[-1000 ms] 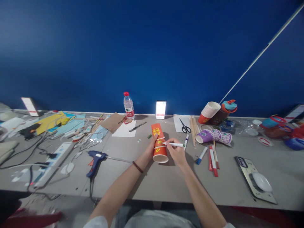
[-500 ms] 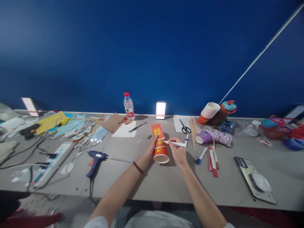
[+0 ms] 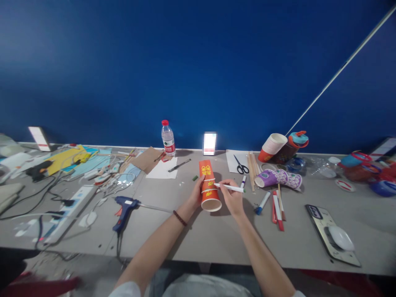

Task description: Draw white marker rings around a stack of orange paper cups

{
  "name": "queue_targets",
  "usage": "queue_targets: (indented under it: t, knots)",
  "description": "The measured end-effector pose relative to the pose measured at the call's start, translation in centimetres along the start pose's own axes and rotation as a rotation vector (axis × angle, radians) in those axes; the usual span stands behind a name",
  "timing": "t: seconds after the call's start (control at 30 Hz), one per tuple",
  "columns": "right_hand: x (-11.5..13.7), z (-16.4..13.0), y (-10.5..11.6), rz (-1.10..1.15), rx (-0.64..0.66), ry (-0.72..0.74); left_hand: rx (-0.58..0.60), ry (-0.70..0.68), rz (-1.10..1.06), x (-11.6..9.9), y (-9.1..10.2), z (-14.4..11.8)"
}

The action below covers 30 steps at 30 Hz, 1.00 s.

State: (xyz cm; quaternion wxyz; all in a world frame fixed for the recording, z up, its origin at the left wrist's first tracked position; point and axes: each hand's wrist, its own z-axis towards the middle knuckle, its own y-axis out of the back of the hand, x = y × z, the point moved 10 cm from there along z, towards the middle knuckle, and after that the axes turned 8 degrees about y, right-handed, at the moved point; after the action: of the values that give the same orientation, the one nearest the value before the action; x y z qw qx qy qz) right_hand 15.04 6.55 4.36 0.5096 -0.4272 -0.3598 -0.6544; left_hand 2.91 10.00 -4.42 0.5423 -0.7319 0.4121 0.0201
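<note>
Left hand (image 3: 196, 194) grips cups (image 3: 209, 185); pen (image 3: 229, 188) tip seemingly touching

Bare worktop (image 3: 216, 235) lies at 6 o'clock of the cups (image 3: 208, 187); pens (image 3: 276, 208) crowd 3 o'clock, glue gun (image 3: 123, 208) 9 o'clock.

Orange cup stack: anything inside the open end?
The orange cup stack lies on the table, mouth toward the camera. Only its pale inner wall shows; deeper in is hidden. The left hand steadies it.
</note>
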Motion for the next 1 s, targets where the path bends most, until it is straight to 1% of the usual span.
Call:
queue_targets:
  t: [0.1,0.3,0.4,0.5,0.57,0.87,1.0]
  knots:
    - [0.3,0.0,0.0,-0.006,-0.004,0.011,0.005,0.035,0.016,0.3,0.3,0.1]
    - [0.6,0.0,-0.1,0.004,0.005,0.016,0.038,0.02,0.077,0.3,0.2,0.1]
    - [0.7,0.0,-0.3,-0.007,0.022,0.034,0.059,-0.01,0.07,0.1,0.0,0.3]
    - [0.7,0.0,-0.4,-0.012,0.038,0.04,0.082,-0.08,0.064,-0.6,0.0,0.4]
    - [0.6,0.0,-0.4,-0.023,0.041,0.037,0.081,-0.103,0.071,-0.8,0.1,0.6]
    - [1.0,0.1,-0.4,-0.037,0.034,0.047,0.054,-0.075,0.071,-0.4,0.0,0.3]
    - [0.5,0.0,-0.5,-0.026,0.046,0.032,0.036,-0.107,0.087,-0.7,0.3,0.3]
